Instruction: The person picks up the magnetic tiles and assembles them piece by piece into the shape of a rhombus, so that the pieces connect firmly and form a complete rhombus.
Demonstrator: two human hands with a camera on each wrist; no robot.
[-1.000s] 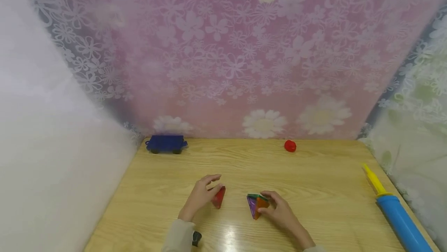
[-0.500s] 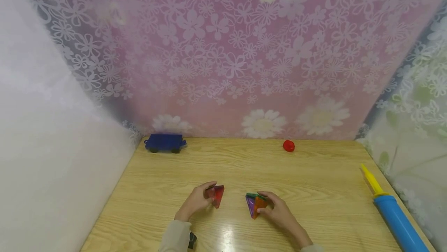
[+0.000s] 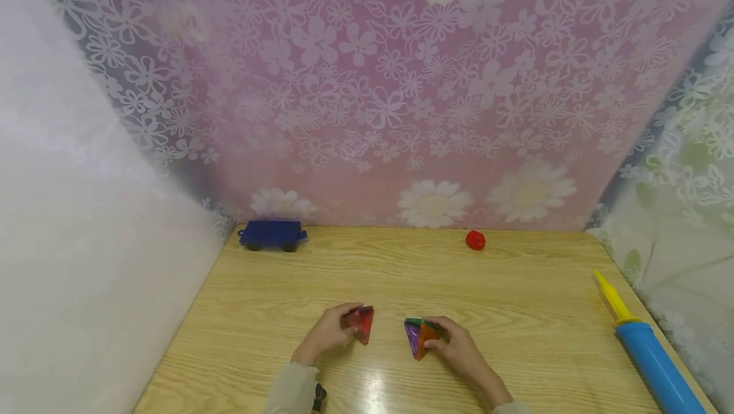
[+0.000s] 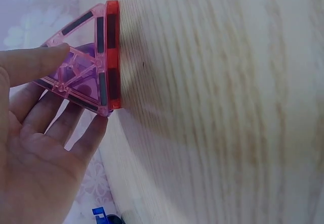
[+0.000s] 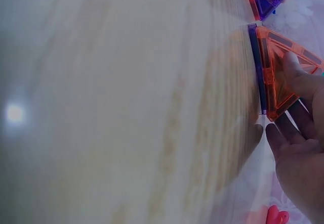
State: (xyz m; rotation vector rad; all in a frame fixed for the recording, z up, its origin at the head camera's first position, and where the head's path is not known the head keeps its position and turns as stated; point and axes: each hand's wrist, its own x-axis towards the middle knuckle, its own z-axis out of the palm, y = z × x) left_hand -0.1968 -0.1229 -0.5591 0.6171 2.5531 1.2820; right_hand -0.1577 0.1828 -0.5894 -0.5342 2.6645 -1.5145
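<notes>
Magnetic tiles joined into two small pyramid shapes stand apart on the wooden table. My left hand (image 3: pixel 325 332) pinches the left magnetic-tile pyramid (image 3: pixel 365 325), red and pink with purple showing through. In the left wrist view, my thumb lies on its pink tile (image 4: pixel 83 47) and the fingers go behind. My right hand (image 3: pixel 461 351) holds the right magnetic-tile pyramid (image 3: pixel 425 339), which has orange, purple and green sides. In the right wrist view, the thumb presses its orange tile (image 5: pixel 278 57), with fingers behind. A gap separates the two pyramids.
A blue toy wagon (image 3: pixel 271 234) sits at the back left of the table (image 3: pixel 373 274). Towards the back right is a small red object (image 3: pixel 475 240). A blue pump (image 3: pixel 659 366) with a yellow nozzle lies along the right edge. Something dark (image 3: pixel 320 396) is beside the left sleeve.
My left fingers, raised off the red pyramid one second ago, have closed round it. It has since shifted slightly right. My right hand and its pyramid have hardly moved.
</notes>
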